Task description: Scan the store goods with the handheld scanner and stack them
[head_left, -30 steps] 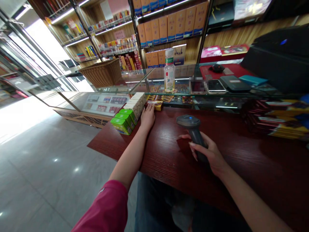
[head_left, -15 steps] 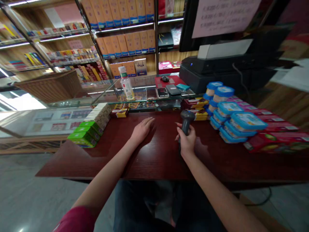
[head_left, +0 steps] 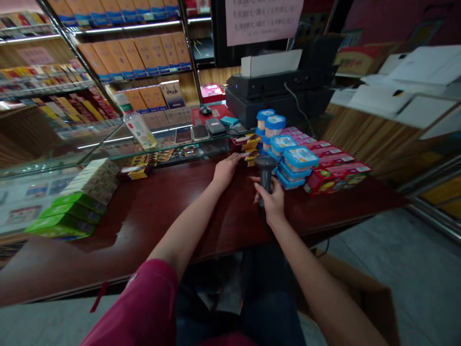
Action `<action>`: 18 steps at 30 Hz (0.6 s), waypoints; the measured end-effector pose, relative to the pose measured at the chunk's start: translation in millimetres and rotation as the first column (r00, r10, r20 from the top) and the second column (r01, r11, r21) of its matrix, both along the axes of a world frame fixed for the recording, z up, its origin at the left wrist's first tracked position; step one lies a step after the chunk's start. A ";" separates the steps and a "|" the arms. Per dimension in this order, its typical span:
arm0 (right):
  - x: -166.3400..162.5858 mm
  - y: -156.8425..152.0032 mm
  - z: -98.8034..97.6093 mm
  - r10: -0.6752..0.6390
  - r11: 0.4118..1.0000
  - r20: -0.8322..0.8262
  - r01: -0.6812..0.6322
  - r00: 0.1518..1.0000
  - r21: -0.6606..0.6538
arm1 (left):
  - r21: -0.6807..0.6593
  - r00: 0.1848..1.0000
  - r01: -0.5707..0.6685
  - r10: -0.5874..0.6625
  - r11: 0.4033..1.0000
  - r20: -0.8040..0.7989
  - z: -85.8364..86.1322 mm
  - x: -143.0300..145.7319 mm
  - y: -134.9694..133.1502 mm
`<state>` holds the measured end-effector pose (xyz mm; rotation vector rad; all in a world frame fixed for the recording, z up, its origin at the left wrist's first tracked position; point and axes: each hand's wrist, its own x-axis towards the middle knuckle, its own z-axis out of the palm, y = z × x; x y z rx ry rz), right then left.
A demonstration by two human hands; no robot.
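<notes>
My right hand [head_left: 273,198] is wrapped round the handle of a dark grey barcode scanner [head_left: 265,166], its head held up above the brown counter [head_left: 173,206]. My left hand [head_left: 226,170] reaches forward with its fingers stretched out. Its fingertips are at the near edge of a stack of yellow and dark red snack packs [head_left: 251,149]; I cannot tell whether they touch. Just right of the scanner stand stacked clear tubs with blue lids [head_left: 300,157], and behind it some rounder blue-lidded tubs [head_left: 274,124].
Red and pink boxes [head_left: 338,173] line the counter's right side. Green boxes [head_left: 68,214] and pale boxes [head_left: 95,175] stand left, near more snack packs [head_left: 137,172]. On the glass case are a bottle [head_left: 139,126] and a phone [head_left: 200,132]. A monitor [head_left: 219,33] stands behind.
The view has swung to the right. My left hand has moved from the bare counter to the right-hand snack packs. My right hand still holds the scanner, now nearer the tubs.
</notes>
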<state>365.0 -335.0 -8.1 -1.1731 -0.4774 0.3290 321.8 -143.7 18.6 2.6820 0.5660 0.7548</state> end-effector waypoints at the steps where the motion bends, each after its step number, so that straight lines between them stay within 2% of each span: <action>1: -0.9 -1.1 1.1 0.027 1.000 -0.006 -0.027 1.000 0.007 | -0.021 0.999 -0.001 0.002 1.000 0.048 -0.7 -8.8 -0.5; 4: -5.0 -6.4 6.1 0.173 0.985 -0.002 -0.173 0.985 0.010 | -0.132 0.974 -0.022 0.051 0.991 0.222 -3.4 -45.7 4.5; 7: -13.8 -4.6 13.5 0.370 0.928 0.031 -0.368 0.928 -0.048 | -0.333 0.908 -0.118 0.237 0.936 0.345 -7.9 -92.3 23.8; 9: -25.1 6.7 19.2 0.497 0.865 0.037 -0.492 0.867 -0.099 | -0.515 0.862 -0.124 0.348 0.848 0.367 -11.6 -126.8 42.8; 11: -42.1 26.3 24.8 0.599 0.796 0.028 -0.591 0.800 -0.128 | -0.683 0.824 -0.071 0.428 0.727 0.371 -14.7 -162.5 62.0; 13: -64.0 50.5 29.3 0.674 0.734 0.019 -0.667 0.738 -0.127 | -0.781 0.783 -0.032 0.501 0.624 0.368 -16.5 -195.8 77.8; 16: -98.5 83.5 32.0 0.752 0.656 0.006 -0.747 0.659 -0.104 | -0.841 0.696 -0.032 0.615 0.541 0.369 -17.8 -231.8 91.9; 18: -116.4 97.7 30.8 0.779 0.624 -0.010 -0.776 0.627 -0.093 | -0.862 0.632 0.000 0.668 0.506 0.393 -19.3 -242.6 96.1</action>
